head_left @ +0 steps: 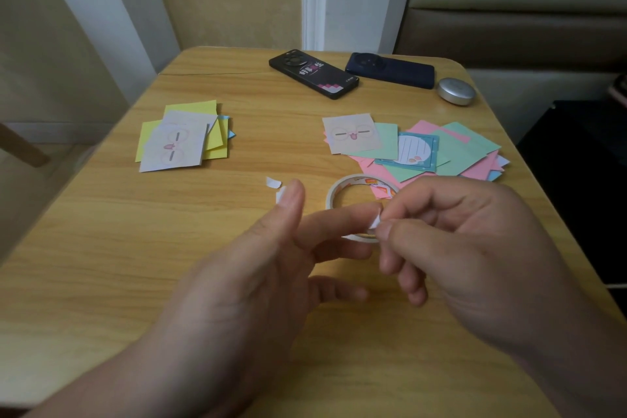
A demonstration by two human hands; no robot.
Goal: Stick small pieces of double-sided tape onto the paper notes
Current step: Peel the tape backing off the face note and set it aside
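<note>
A small white piece of tape (375, 220) sits at the tip of my left hand's (258, 268) extended forefinger, and my right hand (464, 248) pinches that piece between thumb and forefinger. Just behind the fingers lies the white tape roll (334, 192) flat on the table. One pile of paper notes (179, 137), yellow with a cartoon-face card on top, lies at the left. A second pile of notes (427, 149), pink, green and blue, lies at the right behind the roll. Two torn white scraps (273, 182) lie beside my left thumb.
On the wooden table (118, 248), two dark phones (314, 73) (390, 69) lie at the far edge, with a round silver case (455, 91) to their right. A padded headboard and a dark gap stand off the table's right side.
</note>
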